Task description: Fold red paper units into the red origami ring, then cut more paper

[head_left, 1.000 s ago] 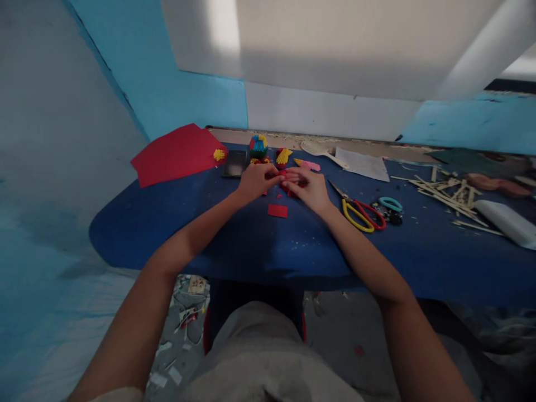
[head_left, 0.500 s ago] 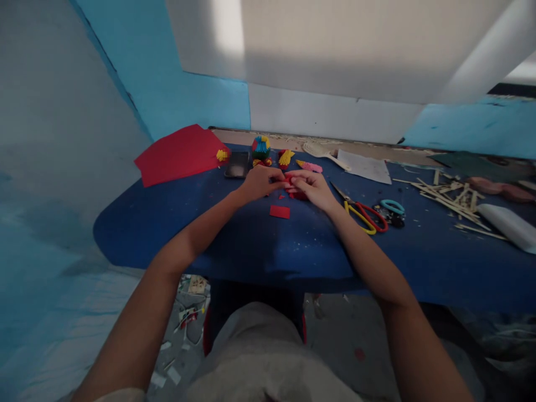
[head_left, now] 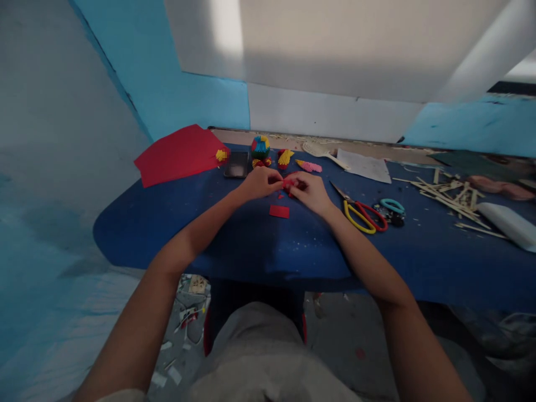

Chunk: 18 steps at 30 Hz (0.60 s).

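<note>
My left hand [head_left: 258, 182] and my right hand [head_left: 309, 191] meet over the far middle of a blue table [head_left: 234, 240]. Both pinch a small piece of red paper [head_left: 288, 183] between their fingertips. A little nearer to me a small red paper rectangle [head_left: 279, 211] lies flat on the table. Just beyond my hands stand a ball of folded coloured paper [head_left: 260, 147], a yellow and red folded paper piece [head_left: 285, 158] and a pink folded piece [head_left: 310, 166].
A large red paper sheet [head_left: 180, 154] and a dark phone [head_left: 237, 164] lie at the far left. Yellow and red scissors [head_left: 362, 214], a teal ring [head_left: 392, 206], several wooden sticks [head_left: 448, 198], white paper [head_left: 363, 165] and a white roll [head_left: 508, 224] lie to the right.
My fingers have shifted slightly on the small red paper piece; both hands stay in the same place. The view has moved a little.
</note>
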Available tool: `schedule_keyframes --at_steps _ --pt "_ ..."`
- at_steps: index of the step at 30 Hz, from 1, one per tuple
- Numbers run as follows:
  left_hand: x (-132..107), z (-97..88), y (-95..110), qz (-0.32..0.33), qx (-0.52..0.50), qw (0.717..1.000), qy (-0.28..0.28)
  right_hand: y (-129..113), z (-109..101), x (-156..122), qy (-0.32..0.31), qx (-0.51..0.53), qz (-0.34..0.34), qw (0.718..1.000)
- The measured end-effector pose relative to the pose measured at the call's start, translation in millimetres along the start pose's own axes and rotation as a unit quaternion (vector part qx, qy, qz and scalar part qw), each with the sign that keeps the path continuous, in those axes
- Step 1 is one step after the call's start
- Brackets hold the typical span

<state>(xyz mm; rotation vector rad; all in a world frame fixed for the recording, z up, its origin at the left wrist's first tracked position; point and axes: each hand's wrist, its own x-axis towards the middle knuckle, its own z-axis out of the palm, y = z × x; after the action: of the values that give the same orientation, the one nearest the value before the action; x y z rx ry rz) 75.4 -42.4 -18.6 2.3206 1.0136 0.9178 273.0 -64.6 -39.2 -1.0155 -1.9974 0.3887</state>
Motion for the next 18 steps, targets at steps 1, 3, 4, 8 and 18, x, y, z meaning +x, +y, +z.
schedule_keyframes --at_steps 1,3,4,8,18 --pt "0.0 1.1 -1.1 0.002 0.000 1.000 -0.005 -0.1 0.3 -0.3 0.001 0.003 0.002 1.000" --pt "-0.1 3.7 -2.8 0.010 -0.003 1.000 -0.007 -0.6 1.0 -1.0 0.011 0.015 0.008 1.000" --pt "-0.1 4.9 -3.3 0.015 -0.005 1.000 -0.005 -0.9 1.4 -1.3 0.015 0.020 0.011 1.000" --pt "0.3 6.1 -1.5 0.006 -0.024 1.000 0.012 -2.3 2.6 -2.2 0.052 -0.013 -0.007 0.999" --pt "2.9 2.5 6.3 -0.090 -0.220 0.971 0.035 -3.5 -3.2 -4.5 0.063 -0.088 -0.122 0.987"
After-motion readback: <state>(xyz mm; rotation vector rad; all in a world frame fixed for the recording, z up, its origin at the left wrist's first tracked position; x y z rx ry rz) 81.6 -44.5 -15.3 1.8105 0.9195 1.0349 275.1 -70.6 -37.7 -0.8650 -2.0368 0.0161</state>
